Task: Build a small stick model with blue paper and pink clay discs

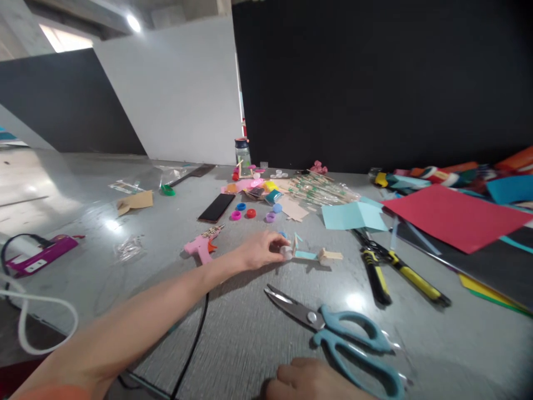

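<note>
My left hand [263,251] reaches in from the lower left, thumb and fingers pinched on a small whitish bottle cap [286,252]. The cap sits at the left end of a small craft piece with a light blue strip [306,255]. At the piece's right end are a round tan part and wooden sticks [331,255]. My right hand [314,381] rests at the bottom edge with its fingers curled in, and its underside is hidden. Beside it lie teal-handled scissors [318,322], blades pointing up and left, apart from the craft piece.
Left of my hand lies a pink glue gun [201,246]. Behind are a phone [216,207], coloured caps [250,213] and wooden sticks [318,187]. Yellow-black pliers [375,272] and a red sheet [453,216] lie right. A purple power strip [44,256] stands left.
</note>
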A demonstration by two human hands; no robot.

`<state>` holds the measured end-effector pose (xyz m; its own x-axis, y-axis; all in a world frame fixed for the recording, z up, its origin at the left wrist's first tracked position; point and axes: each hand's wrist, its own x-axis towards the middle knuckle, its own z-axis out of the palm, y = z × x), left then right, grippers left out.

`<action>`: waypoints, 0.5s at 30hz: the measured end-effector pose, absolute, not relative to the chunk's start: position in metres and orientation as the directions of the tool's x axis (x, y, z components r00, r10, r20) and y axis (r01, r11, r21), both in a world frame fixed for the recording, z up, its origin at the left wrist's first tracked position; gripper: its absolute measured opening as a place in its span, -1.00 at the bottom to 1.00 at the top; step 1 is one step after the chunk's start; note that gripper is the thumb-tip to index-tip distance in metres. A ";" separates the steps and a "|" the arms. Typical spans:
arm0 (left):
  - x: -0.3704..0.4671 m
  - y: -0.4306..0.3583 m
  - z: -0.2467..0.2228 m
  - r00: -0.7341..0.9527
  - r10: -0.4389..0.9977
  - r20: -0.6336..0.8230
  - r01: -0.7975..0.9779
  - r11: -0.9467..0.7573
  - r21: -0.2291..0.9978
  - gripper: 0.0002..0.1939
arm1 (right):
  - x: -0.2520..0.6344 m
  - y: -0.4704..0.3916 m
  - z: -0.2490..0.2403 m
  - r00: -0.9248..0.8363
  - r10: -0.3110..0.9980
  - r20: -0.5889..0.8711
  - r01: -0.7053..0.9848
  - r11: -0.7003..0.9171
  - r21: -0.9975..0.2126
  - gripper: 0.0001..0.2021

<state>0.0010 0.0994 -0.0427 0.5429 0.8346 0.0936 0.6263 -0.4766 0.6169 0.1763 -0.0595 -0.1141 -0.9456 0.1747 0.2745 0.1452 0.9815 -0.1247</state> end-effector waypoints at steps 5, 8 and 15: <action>0.003 0.102 -0.046 0.534 0.839 0.109 0.631 -0.480 0.609 -0.71 | 0.179 -0.062 -0.095 -0.924 0.233 0.304 0.185 0.966 -0.180 -0.71; 0.004 0.105 -0.048 0.531 0.838 0.125 0.631 -0.489 0.602 -0.72 | 0.182 -0.062 -0.080 -0.929 0.190 0.318 0.146 0.977 -0.157 -0.73; 0.005 0.103 -0.047 0.536 0.832 0.143 0.642 -0.512 0.571 -0.71 | 0.185 -0.063 -0.078 -0.926 0.130 0.353 0.101 0.990 -0.098 -0.86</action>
